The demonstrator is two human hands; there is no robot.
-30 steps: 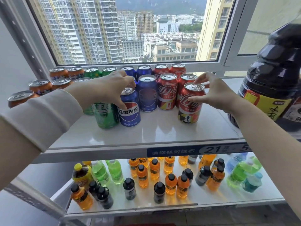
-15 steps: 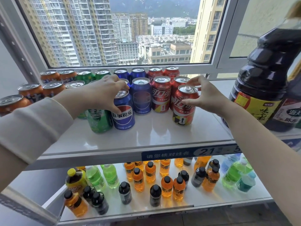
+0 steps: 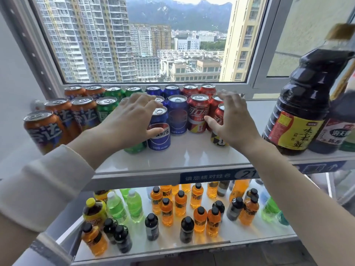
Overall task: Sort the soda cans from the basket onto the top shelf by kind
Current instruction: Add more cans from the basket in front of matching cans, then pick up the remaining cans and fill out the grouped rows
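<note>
Soda cans stand in colour rows on the white top shelf (image 3: 192, 156): orange cans (image 3: 44, 129) at left, then green, blue and red. My left hand (image 3: 132, 120) hovers with spread fingers over the front green can (image 3: 135, 148) and the front blue can (image 3: 159, 139), its thumb touching the blue can's face. Fingers also spread, my right hand (image 3: 232, 120) covers most of the front red can (image 3: 221, 141), its thumb beside the red can (image 3: 197, 114) one row back. Neither hand grips a can. No basket is in view.
Two large dark sauce bottles (image 3: 305, 104) stand on the shelf at the right, close to my right hand. A window frame (image 3: 249, 87) runs right behind the cans. The lower shelf (image 3: 249, 235) holds several small orange, green and black bottles.
Both hands have let go of the can tops they pinched and now have their fingers spread over the front cans. The view has shifted slightly.
</note>
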